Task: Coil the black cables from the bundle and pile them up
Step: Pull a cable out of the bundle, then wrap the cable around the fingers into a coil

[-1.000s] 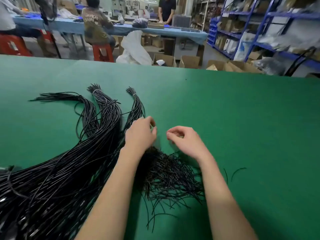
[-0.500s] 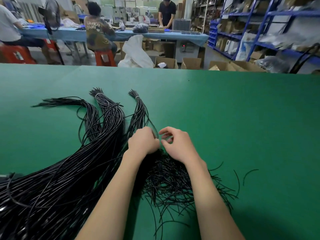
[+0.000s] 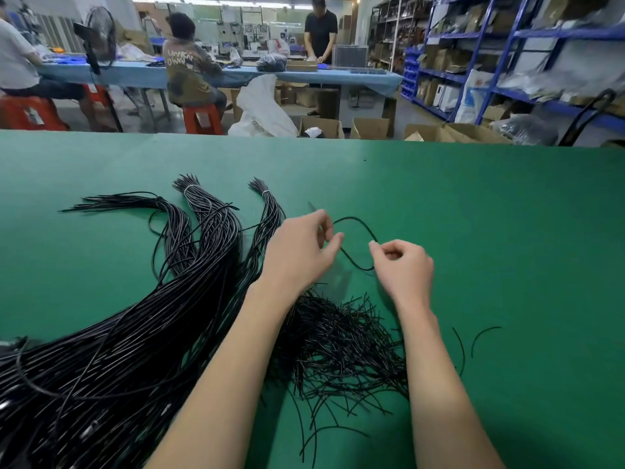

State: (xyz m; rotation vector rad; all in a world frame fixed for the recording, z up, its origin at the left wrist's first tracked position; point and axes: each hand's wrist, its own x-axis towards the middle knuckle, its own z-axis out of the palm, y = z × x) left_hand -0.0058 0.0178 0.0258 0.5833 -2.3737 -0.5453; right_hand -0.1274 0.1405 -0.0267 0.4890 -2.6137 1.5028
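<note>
Whereas they met half a second ago, the left hand (image 3: pixel 297 253) and right hand (image 3: pixel 402 269) (both pinching) have parted, stretching a looped thin black cable (image 3: pixel 355 225) above the green table (image 3: pixel 473 231).

Glossy black plastic-sheathed cables (image 3: pixel 142 333) on a matt green, felt-like table cover (image 3: pixel 473 214).

- Green table (image 3: pixel 473 214): bare surface far and right, passage open.
- Cable bundle (image 3: pixel 135 333) blocks the left.
- Tangled pile (image 3: pixel 338 343) obstructs near centre.
- Two loose strands (image 3: pixel 483 333) lie near right.
</note>
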